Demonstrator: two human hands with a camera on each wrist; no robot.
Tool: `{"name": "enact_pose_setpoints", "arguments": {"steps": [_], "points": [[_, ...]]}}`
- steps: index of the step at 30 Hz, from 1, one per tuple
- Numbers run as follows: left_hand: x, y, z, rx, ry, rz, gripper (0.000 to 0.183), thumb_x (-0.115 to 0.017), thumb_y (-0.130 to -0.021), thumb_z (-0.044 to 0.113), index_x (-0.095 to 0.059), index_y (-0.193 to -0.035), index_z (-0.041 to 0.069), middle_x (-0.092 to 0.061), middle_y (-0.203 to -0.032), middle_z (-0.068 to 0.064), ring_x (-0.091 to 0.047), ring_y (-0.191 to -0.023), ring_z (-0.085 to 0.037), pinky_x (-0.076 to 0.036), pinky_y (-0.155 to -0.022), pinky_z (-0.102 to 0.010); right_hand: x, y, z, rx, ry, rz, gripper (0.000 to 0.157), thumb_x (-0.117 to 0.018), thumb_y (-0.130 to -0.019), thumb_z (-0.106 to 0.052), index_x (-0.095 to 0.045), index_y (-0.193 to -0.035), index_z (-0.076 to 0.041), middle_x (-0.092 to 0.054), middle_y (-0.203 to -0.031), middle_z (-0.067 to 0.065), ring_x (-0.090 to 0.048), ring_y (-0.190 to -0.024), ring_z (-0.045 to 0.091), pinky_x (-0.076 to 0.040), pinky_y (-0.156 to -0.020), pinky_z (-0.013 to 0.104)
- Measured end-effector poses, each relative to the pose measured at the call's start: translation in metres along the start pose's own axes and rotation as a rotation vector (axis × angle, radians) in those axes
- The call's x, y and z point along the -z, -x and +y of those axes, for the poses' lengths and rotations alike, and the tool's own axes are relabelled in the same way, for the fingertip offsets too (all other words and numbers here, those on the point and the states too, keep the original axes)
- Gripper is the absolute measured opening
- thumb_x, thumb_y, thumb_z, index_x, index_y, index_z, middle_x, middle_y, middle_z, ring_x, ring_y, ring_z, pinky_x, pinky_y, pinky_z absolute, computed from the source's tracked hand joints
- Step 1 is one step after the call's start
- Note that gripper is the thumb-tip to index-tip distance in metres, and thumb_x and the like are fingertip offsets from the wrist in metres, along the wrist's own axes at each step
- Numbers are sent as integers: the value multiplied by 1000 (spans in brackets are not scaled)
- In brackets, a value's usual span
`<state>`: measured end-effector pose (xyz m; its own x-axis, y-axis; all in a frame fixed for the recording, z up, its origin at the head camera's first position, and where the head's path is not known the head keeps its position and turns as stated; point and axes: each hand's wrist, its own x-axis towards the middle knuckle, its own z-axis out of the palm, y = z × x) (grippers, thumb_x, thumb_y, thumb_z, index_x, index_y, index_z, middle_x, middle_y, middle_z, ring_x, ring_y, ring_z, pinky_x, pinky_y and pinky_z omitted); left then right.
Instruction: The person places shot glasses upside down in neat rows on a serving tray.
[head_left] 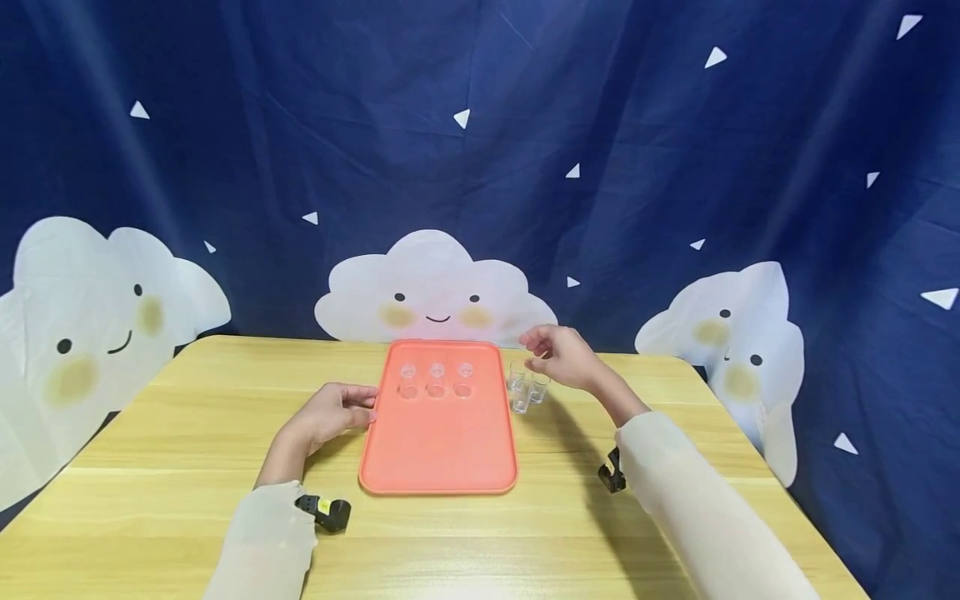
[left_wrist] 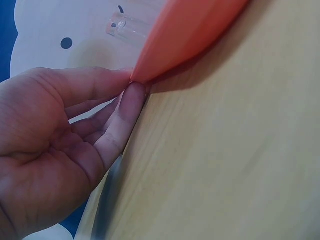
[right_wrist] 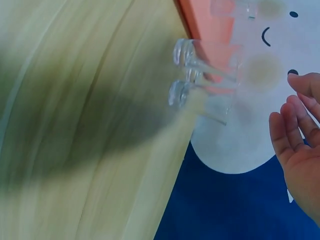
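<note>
My left hand (head_left: 327, 414) pinches the left rim of a coral-orange tray (head_left: 438, 450) between thumb and fingers; the left wrist view shows the thumb right at the tray's edge. Three small clear glasses (head_left: 437, 381) stand in a row across the tray's far half, their thick bases looking uppermost. Just off the tray's right edge, a close group of clear shot glasses (head_left: 522, 398) stands on the table, thick bases down. Above and behind this group hovers my right hand (head_left: 562, 357), fingers loosely bent and holding nothing. In the right wrist view it is apart from the glasses (right_wrist: 207, 105).
The tray lies on a light wood table (head_left: 187, 450), near its far edge. Behind hangs a dark blue cloth (head_left: 375, 150) printed with white clouds and triangles. A small black camera (head_left: 326, 512) is strapped to each wrist over pale sleeves.
</note>
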<state>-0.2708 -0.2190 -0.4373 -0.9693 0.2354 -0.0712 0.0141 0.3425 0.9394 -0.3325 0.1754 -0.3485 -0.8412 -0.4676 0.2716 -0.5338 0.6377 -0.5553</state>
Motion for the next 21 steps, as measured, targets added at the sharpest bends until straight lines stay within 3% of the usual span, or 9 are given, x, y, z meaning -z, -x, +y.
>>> {"name": "enact_pose_setpoints", "arguments": {"steps": [10, 21], "points": [[1, 1, 0, -3, -6, 1, 51, -67, -89, -5, -54, -138, -15, -64, -125, -27, -68, -104, -24, -60, -83, -32, 6, 16, 12, -16, 3, -25, 29, -74, -86, -1, -69, -114, 4, -68, -105, 22, -66, -95, 28, -59, -87, 45], [1, 1, -1, -3, -9, 6, 51, -66, -89, -6, -54, -138, -14, -65, -125, -26, -68, -103, -23, -60, -83, -31, 4, 30, 30, -99, -21, -38, 28, -77, -88, -3, -68, -113, 6, -72, -106, 17, -69, -100, 29, -56, -95, 46]]}}
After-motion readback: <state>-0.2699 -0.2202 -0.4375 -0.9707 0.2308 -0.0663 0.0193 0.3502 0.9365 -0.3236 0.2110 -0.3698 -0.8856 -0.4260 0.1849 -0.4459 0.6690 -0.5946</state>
